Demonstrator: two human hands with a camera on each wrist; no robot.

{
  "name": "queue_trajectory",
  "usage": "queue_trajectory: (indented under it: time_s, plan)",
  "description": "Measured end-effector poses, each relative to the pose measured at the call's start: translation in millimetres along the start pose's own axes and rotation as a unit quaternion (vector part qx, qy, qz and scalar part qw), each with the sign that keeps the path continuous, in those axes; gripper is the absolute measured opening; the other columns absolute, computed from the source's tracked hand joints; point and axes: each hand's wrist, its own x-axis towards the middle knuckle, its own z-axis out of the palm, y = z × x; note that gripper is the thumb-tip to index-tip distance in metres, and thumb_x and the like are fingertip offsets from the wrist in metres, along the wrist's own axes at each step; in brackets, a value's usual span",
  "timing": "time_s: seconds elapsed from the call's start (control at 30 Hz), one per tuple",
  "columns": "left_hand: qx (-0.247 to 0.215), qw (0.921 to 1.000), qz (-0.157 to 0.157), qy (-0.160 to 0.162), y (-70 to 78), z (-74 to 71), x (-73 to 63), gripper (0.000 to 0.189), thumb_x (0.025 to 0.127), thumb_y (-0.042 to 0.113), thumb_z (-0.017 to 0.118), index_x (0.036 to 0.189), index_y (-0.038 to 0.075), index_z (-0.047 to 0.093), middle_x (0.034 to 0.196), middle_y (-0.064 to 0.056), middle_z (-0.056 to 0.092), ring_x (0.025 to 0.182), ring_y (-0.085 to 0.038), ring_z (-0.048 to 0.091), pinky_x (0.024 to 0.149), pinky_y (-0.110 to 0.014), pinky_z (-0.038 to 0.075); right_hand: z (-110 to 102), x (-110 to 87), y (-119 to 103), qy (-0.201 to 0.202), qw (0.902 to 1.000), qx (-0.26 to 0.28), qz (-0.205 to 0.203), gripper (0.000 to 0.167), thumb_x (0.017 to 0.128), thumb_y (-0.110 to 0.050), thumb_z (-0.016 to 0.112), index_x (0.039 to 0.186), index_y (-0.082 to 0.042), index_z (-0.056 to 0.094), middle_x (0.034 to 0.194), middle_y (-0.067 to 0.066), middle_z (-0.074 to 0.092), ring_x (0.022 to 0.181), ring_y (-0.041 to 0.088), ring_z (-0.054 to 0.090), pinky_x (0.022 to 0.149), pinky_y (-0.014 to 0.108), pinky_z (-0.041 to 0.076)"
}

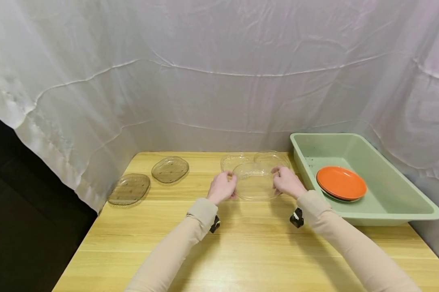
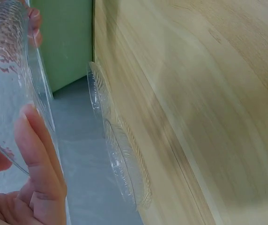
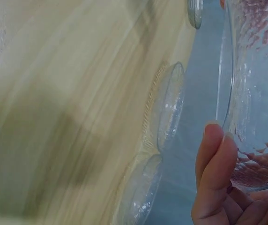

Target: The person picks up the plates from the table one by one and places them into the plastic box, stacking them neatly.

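Observation:
A clear plate with a rippled surface (image 1: 253, 187) is held up over the table between both hands. My left hand (image 1: 222, 187) pinches its left edge, thumb and fingers on either side of the rim in the left wrist view. At the opposite edge, my right hand (image 1: 288, 182) grips it, with fingertips (image 3: 213, 133) against the rim. Just beyond the held plate, two more clear plates lie side by side: one at left (image 1: 229, 162) and one at right (image 1: 272, 156). The held plate partly overlaps both in the head view.
On the left of the wooden table (image 1: 241, 251) lie two brownish see-through plates, one farther back (image 1: 170, 169) and one near the left edge (image 1: 129, 189). A green tub (image 1: 394, 182) stands at right with stacked plates inside, an orange plate (image 1: 341, 183) on top. Pale curtains (image 1: 219, 101) hang behind.

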Motion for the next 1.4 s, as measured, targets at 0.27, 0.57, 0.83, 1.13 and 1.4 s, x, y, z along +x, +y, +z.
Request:
queue_trajectory:
  time_s: [0.27, 0.57, 0.83, 1.13, 1.4]
  plan:
    - [0.025, 0.9992, 0.021, 0.022, -1.4, -0.3, 1.9, 0.049, 0.108, 0.043, 0.033, 0.133, 0.010, 0.060, 0.088, -0.017, 0.074, 0.080, -0.038, 0.074, 0.057, -0.029, 0.058, -16.7, 1.0, 6.1, 0.009, 0.9999, 0.010, -0.003, 0.045, 0.096, -0.004, 0.032, 0.136, 0.009, 0.048, 0.074, 0.012, 0.067, 0.052, 0.015, 0.066, 0.058, 0.031, 0.062]
    - [0.075, 0.9945, 0.058, 0.043, -2.9, 4.6, 4.9, 0.040, 0.109, 0.033, 0.033, 0.119, 0.011, 0.065, 0.090, -0.009, 0.073, 0.069, -0.019, 0.067, 0.064, -0.028, 0.052, -41.6, -4.3, 7.3, 0.000, 0.9989, 0.047, -0.005, 0.048, 0.096, -0.002, 0.030, 0.140, 0.015, 0.040, 0.074, 0.011, 0.060, 0.052, 0.015, 0.062, 0.059, 0.032, 0.062]
    - [0.108, 0.9888, 0.090, 0.051, 3.5, 16.2, 6.5, 0.031, 0.103, 0.021, 0.043, 0.122, 0.009, 0.066, 0.088, -0.005, 0.067, 0.064, -0.012, 0.053, 0.063, -0.026, 0.048, -68.6, -10.6, 9.1, 0.008, 0.9985, 0.055, 0.004, 0.047, 0.097, -0.003, 0.031, 0.139, 0.016, 0.039, 0.069, 0.006, 0.062, 0.054, 0.013, 0.064, 0.061, 0.034, 0.063]
    - [0.135, 0.9810, 0.136, 0.030, 20.5, 33.5, 1.5, 0.033, 0.101, 0.016, 0.046, 0.128, 0.007, 0.063, 0.104, -0.007, 0.072, 0.078, -0.013, 0.064, 0.073, -0.026, 0.054, -97.2, -16.0, 24.4, 0.013, 0.9983, 0.054, 0.017, 0.050, 0.098, -0.003, 0.030, 0.144, 0.017, 0.034, 0.069, 0.004, 0.062, 0.057, 0.013, 0.064, 0.060, 0.030, 0.063]
    - [0.197, 0.9595, 0.201, 0.016, 41.0, 56.4, -0.2, 0.033, 0.102, 0.018, 0.047, 0.130, 0.011, 0.062, 0.113, -0.004, 0.071, 0.095, -0.016, 0.067, 0.082, -0.027, 0.056, -120.9, -23.9, 40.3, 0.017, 0.9977, 0.062, 0.023, 0.050, 0.099, -0.004, 0.030, 0.143, 0.019, 0.031, 0.073, 0.007, 0.064, 0.058, 0.012, 0.067, 0.064, 0.032, 0.064]
